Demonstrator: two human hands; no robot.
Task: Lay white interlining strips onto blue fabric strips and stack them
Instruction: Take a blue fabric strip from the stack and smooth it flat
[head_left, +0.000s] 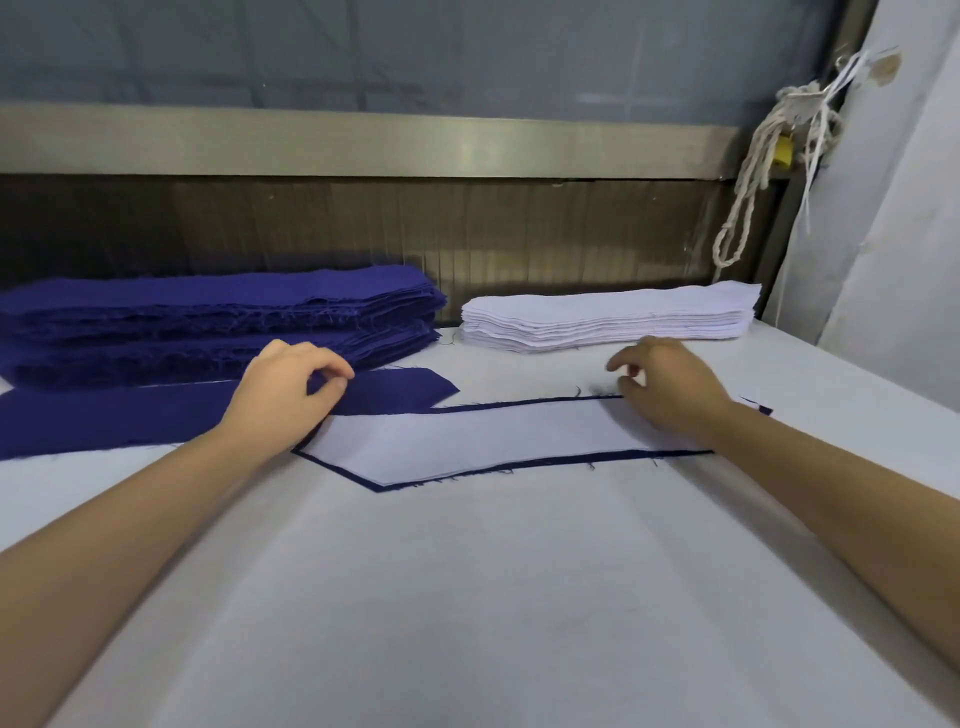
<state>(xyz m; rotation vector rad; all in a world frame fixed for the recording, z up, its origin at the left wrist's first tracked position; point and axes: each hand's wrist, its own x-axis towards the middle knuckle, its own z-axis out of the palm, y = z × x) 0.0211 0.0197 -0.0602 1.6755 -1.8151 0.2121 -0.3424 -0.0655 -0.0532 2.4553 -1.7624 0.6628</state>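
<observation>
Fig.: L hand (291, 395) fingers pinch blue strip (130, 421) nr its point, flat on desk (467, 597) behind interlined strip (467, 441). R hand (670, 389) fingers curl at that strip's far edge; grip unclear. Likely light, floppy, fray-prone: lift by both ends.

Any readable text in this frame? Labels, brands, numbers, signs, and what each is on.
No readable text anywhere in the frame.
Blue fabric stack, white interlining stack, loose blue strip, table cover: plain, no print or labels.
Yellow item by the rope: too small to tell whether it bears any marking.
</observation>
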